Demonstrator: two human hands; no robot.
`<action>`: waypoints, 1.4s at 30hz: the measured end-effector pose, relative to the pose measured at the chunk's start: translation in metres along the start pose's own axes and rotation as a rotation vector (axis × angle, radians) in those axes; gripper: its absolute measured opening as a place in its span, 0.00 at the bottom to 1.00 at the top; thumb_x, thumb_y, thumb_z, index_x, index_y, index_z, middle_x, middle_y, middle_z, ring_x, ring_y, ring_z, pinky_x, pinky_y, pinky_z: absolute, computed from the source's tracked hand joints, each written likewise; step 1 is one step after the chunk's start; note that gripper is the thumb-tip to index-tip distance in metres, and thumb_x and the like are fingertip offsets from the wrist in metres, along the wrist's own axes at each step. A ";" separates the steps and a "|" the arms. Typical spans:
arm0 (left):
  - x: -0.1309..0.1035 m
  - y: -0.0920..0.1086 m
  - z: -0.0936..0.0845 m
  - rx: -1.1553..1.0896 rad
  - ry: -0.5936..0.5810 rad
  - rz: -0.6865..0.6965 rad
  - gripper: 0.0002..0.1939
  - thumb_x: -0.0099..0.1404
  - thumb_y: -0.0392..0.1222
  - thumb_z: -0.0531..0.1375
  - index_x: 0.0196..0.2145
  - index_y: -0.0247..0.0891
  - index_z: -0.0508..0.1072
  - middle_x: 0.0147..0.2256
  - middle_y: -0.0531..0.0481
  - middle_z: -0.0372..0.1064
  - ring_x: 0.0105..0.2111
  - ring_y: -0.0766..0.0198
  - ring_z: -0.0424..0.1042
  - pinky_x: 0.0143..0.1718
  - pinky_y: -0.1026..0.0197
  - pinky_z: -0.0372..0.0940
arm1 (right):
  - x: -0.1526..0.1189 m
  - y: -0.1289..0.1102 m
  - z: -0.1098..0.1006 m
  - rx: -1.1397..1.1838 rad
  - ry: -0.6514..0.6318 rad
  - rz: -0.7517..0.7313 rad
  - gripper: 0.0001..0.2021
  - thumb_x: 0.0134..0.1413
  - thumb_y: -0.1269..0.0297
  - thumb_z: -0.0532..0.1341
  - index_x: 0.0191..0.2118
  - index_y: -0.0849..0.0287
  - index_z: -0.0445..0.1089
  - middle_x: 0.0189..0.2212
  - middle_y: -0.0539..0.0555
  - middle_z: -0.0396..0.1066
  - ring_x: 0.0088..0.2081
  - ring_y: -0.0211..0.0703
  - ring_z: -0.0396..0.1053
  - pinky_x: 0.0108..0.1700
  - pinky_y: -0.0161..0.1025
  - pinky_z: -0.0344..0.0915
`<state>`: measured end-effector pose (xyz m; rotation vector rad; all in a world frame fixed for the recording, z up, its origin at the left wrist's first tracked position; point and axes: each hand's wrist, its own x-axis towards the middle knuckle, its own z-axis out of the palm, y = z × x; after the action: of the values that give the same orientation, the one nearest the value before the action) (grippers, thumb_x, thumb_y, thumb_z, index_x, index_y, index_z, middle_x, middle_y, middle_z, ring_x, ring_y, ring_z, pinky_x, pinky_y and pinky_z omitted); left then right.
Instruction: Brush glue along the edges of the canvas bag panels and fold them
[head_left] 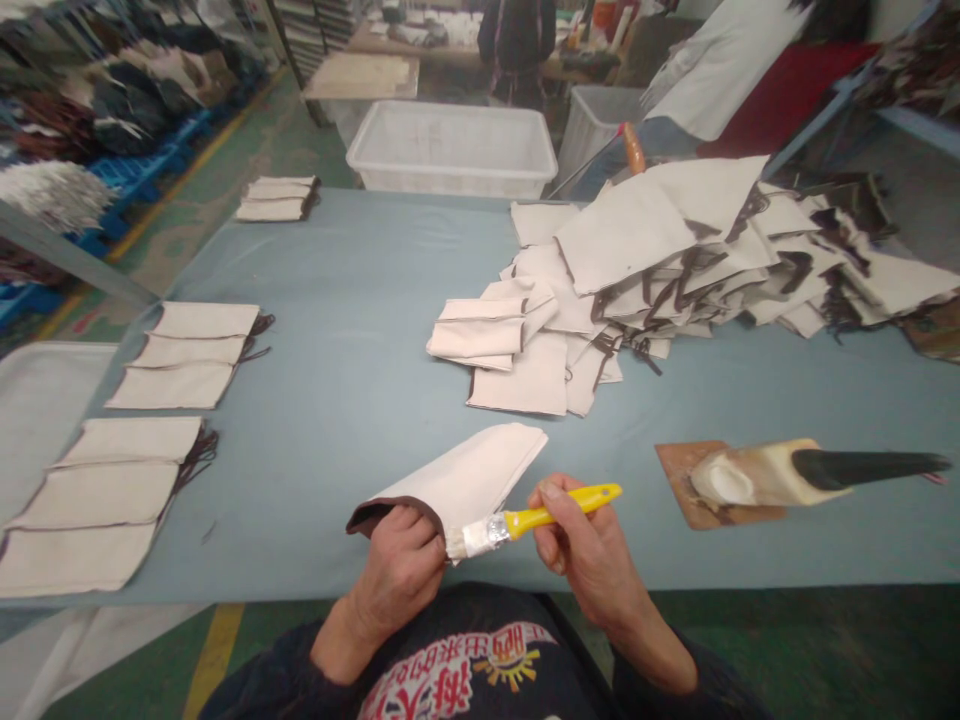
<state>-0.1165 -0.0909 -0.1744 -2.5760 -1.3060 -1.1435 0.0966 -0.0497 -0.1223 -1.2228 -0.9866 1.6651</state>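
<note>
I watch through the head camera as both hands work near the middle of the worktop's (pixel 337 270) near edge. The left hand (pixel 405 560) has its fingers curled in, closed over the dark-bound rim of a cream cloth piece (pixel 472 465); I cannot see its thumb. That piece lies slantwise, its bound end nearest the near edge and its other end pointing toward the far right corner. The right hand (pixel 581 535) is closed around the yellow handle of a brush (pixel 529 520), thumb on top, and the bristles meet the cloth right beside the left hand's fingers.

Toward the right edge I see a pale container (pixel 731 482) on a brown board (pixel 675 490); a dark part sticks out of it rightward. A heap of cream pieces (pixel 660 225) spreads toward the far right corner, while three folded groups (pixel 184 355) lie along the left edge. Beyond the far edge sits a white plastic tub (pixel 450 178)
</note>
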 end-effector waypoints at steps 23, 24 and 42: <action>0.001 -0.001 0.006 0.031 -0.016 -0.064 0.15 0.66 0.26 0.51 0.25 0.39 0.68 0.24 0.48 0.67 0.27 0.58 0.62 0.30 0.56 0.55 | -0.007 0.001 -0.011 -0.102 0.060 -0.070 0.24 0.59 0.39 0.62 0.30 0.58 0.67 0.12 0.43 0.60 0.14 0.30 0.52 0.17 0.28 0.51; 0.001 -0.001 0.006 0.029 -0.013 -0.067 0.16 0.66 0.26 0.51 0.24 0.39 0.68 0.24 0.48 0.67 0.27 0.58 0.61 0.30 0.56 0.54 | -0.007 0.002 -0.011 -0.100 0.055 -0.068 0.24 0.59 0.39 0.63 0.30 0.58 0.67 0.12 0.43 0.60 0.14 0.30 0.52 0.17 0.28 0.51; -0.002 0.000 0.012 -0.023 -0.032 -0.092 0.14 0.66 0.27 0.52 0.27 0.39 0.69 0.26 0.47 0.68 0.29 0.57 0.63 0.32 0.55 0.57 | -0.008 0.009 -0.006 -0.026 0.117 -0.037 0.25 0.57 0.38 0.64 0.30 0.58 0.66 0.11 0.42 0.59 0.14 0.31 0.52 0.17 0.29 0.51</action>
<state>-0.1106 -0.0882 -0.1848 -2.5855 -1.4400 -1.1425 0.1023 -0.0597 -0.1297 -1.2954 -0.9560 1.5386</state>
